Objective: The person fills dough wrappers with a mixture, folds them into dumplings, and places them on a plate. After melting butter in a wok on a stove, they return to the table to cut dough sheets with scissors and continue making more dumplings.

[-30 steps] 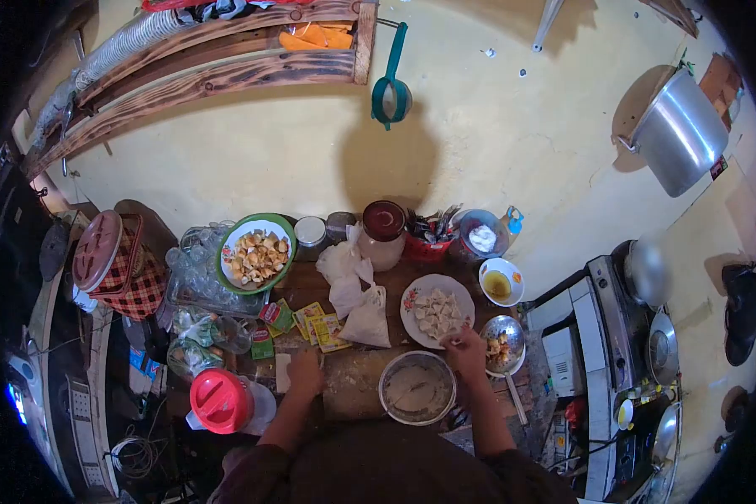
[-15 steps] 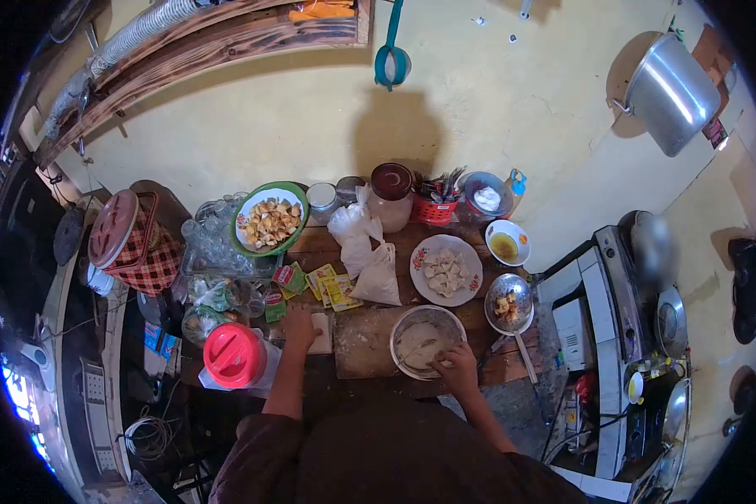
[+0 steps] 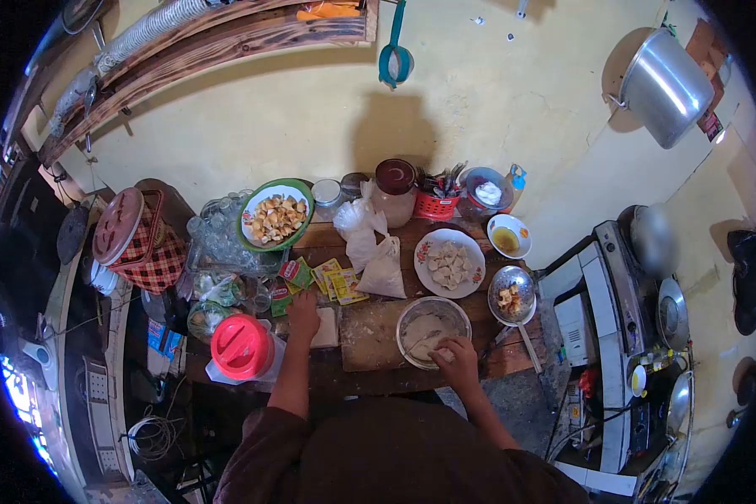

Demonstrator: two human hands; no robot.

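Note:
My left hand [image 3: 304,317] reaches forward with fingers stretched out, at the near edge of the green sachets [image 3: 295,271] and yellow sachets [image 3: 342,286]. Beside it lies a white, flat rectangular thing [image 3: 327,328]. My right hand [image 3: 456,359] is bent over the near right rim of a metal bowl [image 3: 401,317], its fingers pinched together; what they hold is hidden. Inside the bowl is a pale floury mix [image 3: 422,331] with a thin light streak across it. A wooden board [image 3: 368,340] lies left of the bowl.
Behind the bowl stand a plate of pale pieces [image 3: 450,266], plastic bags of white powder [image 3: 384,273] and a lidded jar [image 3: 393,197]. A strainer with browned pieces [image 3: 512,296] rests at right. At left are a red-lidded container [image 3: 242,347] and a green-rimmed basin [image 3: 276,217].
My left hand has moved forward to the sachets, covering part of them. My right hand stays at the bowl's rim. The whole view has shifted slightly.

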